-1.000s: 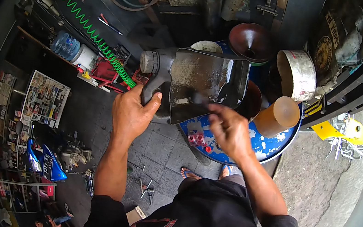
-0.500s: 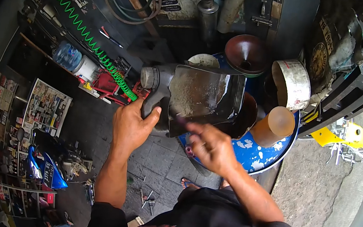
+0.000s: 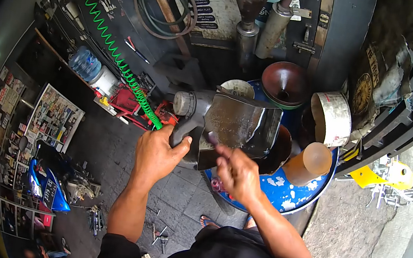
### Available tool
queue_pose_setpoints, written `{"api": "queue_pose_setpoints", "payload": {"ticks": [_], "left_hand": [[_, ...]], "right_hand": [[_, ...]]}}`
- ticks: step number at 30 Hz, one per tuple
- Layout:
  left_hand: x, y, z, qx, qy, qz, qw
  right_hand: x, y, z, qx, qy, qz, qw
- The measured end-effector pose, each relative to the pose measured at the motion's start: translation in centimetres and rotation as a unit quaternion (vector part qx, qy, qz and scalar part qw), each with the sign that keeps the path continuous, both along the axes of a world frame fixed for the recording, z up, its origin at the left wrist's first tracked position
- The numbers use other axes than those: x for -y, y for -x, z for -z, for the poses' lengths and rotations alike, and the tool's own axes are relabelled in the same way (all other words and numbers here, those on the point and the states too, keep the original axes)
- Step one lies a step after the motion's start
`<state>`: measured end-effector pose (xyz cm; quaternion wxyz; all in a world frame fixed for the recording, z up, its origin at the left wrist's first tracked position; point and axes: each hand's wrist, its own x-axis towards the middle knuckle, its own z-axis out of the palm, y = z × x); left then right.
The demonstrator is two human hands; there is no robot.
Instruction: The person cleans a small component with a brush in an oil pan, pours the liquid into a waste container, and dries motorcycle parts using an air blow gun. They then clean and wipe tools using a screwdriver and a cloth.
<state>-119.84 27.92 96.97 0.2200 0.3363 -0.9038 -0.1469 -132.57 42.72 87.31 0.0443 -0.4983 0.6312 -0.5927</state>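
A dark plastic jerry can (image 3: pixel 243 126) with one side cut away lies on its side above the drum, its inside wet and grimy. Its grey screw cap (image 3: pixel 182 103) points left. My left hand (image 3: pixel 156 158) is wrapped round the can's handle (image 3: pixel 185 129). Closed at the can's near edge, my right hand (image 3: pixel 238 176) grips a small tool with a dark purplish tip (image 3: pixel 213 138). That tip is at the inner wall by the handle end. Fingers hide most of the tool, so its kind is unclear.
Below is a blue drum (image 3: pixel 288 194) with peeling paint. On it are a reddish-brown funnel (image 3: pixel 284 79), a white round container (image 3: pixel 335 119) and an amber plastic cup (image 3: pixel 311 162). A green coiled hose (image 3: pixel 108 36) hangs at left. Black metal bars (image 3: pixel 403 117) rise at right.
The whole view has shifted, so the surroundings sit lower and mostly further right. Within the can, my right hand's tool tip has moved slightly up and toward the handle. My left hand keeps its hold.
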Motion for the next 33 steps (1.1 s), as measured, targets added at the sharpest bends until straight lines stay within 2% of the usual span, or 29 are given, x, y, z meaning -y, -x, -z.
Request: {"api": "queue_pose_setpoints", "payload": {"ticks": [1, 4, 7, 9, 11, 12, 13, 15, 17, 18, 19, 21, 23, 25, 27, 29, 30, 31, 33], "left_hand": [[0.1, 0.0, 0.2, -0.001, -0.001, 0.002, 1.0], [0.5, -0.1, 0.8, -0.023, 0.023, 0.019, 0.999], [0.4, -0.2, 0.7, -0.007, 0.021, 0.002, 1.0], [0.0, -0.1, 0.5, 0.001, 0.004, -0.022, 1.0], [-0.2, -0.1, 0.6, 0.0, 0.006, -0.019, 1.0], [-0.2, 0.0, 0.7, -0.002, 0.008, -0.016, 1.0], [-0.3, 0.1, 0.6, -0.001, 0.008, -0.012, 1.0], [-0.8, 0.3, 0.3, 0.003, 0.014, -0.014, 1.0], [-1.3, 0.4, -0.4, 0.005, 0.014, -0.005, 1.0], [-1.3, 0.5, -0.6, 0.003, 0.015, -0.002, 1.0], [-1.2, 0.6, -0.5, 0.002, 0.014, -0.001, 1.0], [-0.9, 0.5, 0.0, 0.005, 0.02, 0.0, 1.0], [-0.8, 0.4, 0.1, 0.004, 0.023, -0.007, 1.0], [-0.9, 0.4, 0.2, 0.004, 0.023, -0.011, 1.0], [-1.1, 0.6, 0.3, -0.008, 0.03, -0.013, 0.999], [-1.2, 0.6, -0.1, 0.023, 0.034, -0.024, 0.999], [-1.1, 0.8, -0.3, 0.046, 0.041, -0.035, 0.997], [-1.2, 0.9, -0.3, 0.05, 0.042, -0.029, 0.997], [-1.4, 1.1, -0.5, 0.015, 0.031, -0.014, 0.999]], "right_hand": [[1.0, 0.6, 2.3, 0.059, 0.019, 0.035, 0.997], [0.4, 3.6, 5.9, 0.056, -0.101, 0.155, 0.981], [-0.9, 5.3, 6.3, 0.075, -0.154, 0.192, 0.966], [-1.3, 4.8, 3.8, 0.083, -0.115, 0.205, 0.968], [-1.7, 3.5, 0.4, 0.188, -0.064, 0.137, 0.97], [-1.1, 3.1, 0.8, 0.138, -0.006, 0.122, 0.983], [-0.8, 2.2, 0.7, 0.172, 0.023, 0.074, 0.982], [0.7, 1.2, 0.0, 0.016, 0.144, 0.02, 0.989], [1.1, 0.9, 0.0, 0.029, 0.105, 0.021, 0.994], [1.3, 1.3, 0.5, 0.038, 0.084, 0.064, 0.994], [1.6, 1.8, 2.0, 0.126, 0.042, 0.084, 0.988], [1.4, 3.4, 4.0, 0.115, -0.036, 0.18, 0.976], [0.5, 4.7, 4.3, 0.139, -0.101, 0.197, 0.965], [0.1, 5.0, 3.9, 0.17, -0.06, 0.209, 0.961], [0.2, 4.7, 2.4, 0.209, 0.014, 0.169, 0.963], [0.5, 3.7, 1.4, 0.227, 0.072, 0.098, 0.966], [0.3, 3.2, 0.9, 0.227, 0.056, 0.039, 0.972], [0.8, 2.8, 0.4, 0.126, 0.114, 0.027, 0.985], [2.3, 2.8, 1.0, 0.058, 0.165, 0.017, 0.984]]}}
